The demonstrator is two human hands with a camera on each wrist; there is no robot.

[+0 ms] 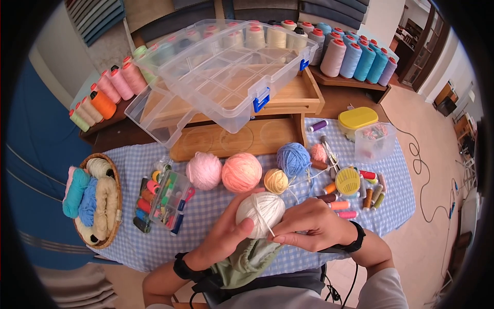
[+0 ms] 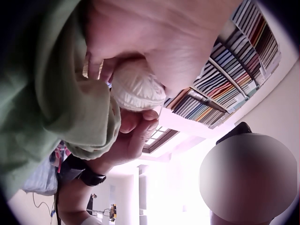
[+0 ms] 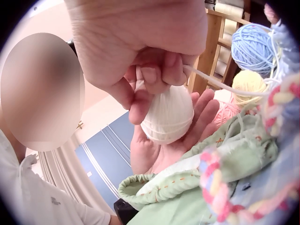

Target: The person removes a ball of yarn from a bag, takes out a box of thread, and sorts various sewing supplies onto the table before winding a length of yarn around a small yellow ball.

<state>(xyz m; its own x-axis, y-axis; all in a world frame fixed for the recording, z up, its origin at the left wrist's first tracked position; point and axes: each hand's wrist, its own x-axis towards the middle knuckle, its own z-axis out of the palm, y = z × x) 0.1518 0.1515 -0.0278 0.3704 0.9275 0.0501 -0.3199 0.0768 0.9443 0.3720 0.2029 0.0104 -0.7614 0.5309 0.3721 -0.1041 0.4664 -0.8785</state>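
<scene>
Well between side edges of tablecloth point(image 1: 139, 247) — white ball point(image 1: 261, 212)

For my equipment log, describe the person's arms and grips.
The left grip and right grip are gloveless. A black left wristband and black right wristband are worn; a thin black cable hangs below the right one. The right sleeve is pale grey and short.

White yarn ball point(image 1: 257, 210), blue-checked tablecloth point(image 1: 401, 206)
</scene>
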